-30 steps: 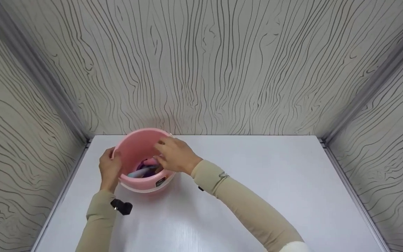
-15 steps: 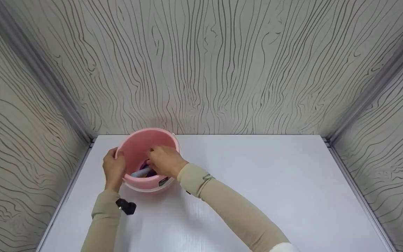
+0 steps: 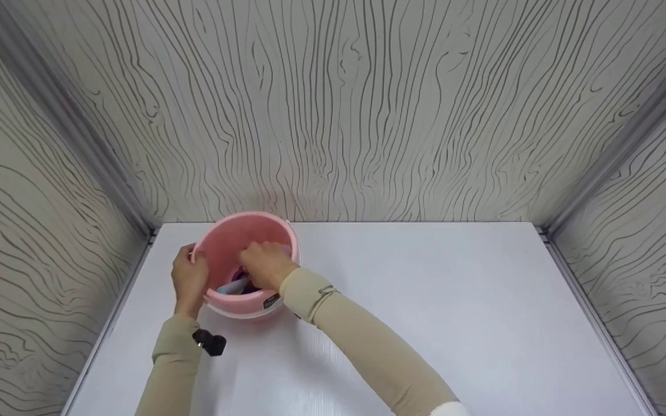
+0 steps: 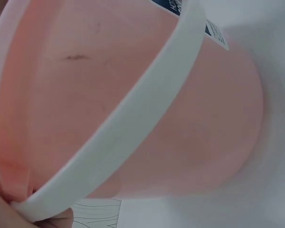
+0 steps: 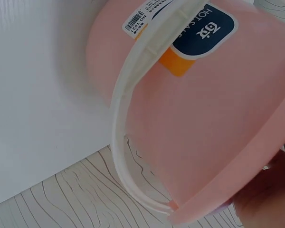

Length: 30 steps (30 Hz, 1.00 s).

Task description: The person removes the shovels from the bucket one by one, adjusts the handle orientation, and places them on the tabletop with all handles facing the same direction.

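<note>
A pink bucket (image 3: 226,245) with a white handle (image 4: 128,114) leans toward me at the back left of the table. At its left rim, my left hand (image 3: 187,277) grips the edge, thumb inside and fingers outside. My right hand (image 3: 266,264) reaches down inside over the near right rim, its knuckles up. I cannot tell what its fingers hold, since they are hidden. A pale blue-white rod-like thing (image 3: 232,286) lies in the bottom beside that hand, with a dark purple item (image 3: 239,274) partly showing. From the right wrist view, the right hand (image 5: 268,194) shows behind the rim.
The bucket stands on a white table (image 3: 425,312) near its back edge. A wood-grain wall (image 3: 333,115) rises close behind it, with side walls left and right. A navy label (image 5: 206,31) is stuck on the bucket's side, and its handle hangs down in front.
My right hand has moved left and deeper into the bucket, covering the pink item that showed earlier. The left hand keeps its grip on the rim; the view has shifted slightly.
</note>
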### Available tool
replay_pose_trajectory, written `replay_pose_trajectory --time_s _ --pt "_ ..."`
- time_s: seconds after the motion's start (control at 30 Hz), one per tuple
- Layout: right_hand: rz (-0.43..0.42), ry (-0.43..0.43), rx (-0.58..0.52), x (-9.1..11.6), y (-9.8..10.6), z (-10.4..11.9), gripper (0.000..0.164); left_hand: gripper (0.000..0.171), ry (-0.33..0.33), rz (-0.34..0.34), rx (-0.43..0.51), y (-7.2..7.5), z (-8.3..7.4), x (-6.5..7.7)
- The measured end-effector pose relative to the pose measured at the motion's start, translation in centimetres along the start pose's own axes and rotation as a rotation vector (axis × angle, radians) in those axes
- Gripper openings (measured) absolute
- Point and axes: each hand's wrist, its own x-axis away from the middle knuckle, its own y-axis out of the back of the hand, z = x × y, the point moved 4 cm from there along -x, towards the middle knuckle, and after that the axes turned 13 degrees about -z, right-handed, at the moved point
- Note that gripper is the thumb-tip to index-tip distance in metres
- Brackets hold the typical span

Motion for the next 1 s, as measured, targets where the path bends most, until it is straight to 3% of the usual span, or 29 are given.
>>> replay_pose_trajectory --time_s 0.3,0.43,0.77,1.0 --pt "0.005 -0.006 0.024 -0.1 -1.6 1.5 0.011 0.049 0.045 -0.019 -0.002 0.7 1.0 0.5" --pt "0.017 -0.012 0.058 -0.1 -1.9 1.6 0.010 0.049 0.030 -0.008 -0.028 0.5 0.9 0.6" --pt "-0.001 0.079 0.290 -0.4 -1.8 1.9 0.015 0.049 -0.012 -0.010 -0.058 0.0 0.5 0.3" --pt "0.009 0.099 0.447 -1.3 -2.0 2.0 0.020 0.049 -0.025 -0.015 -0.076 -0.1 -0.2 -0.2"
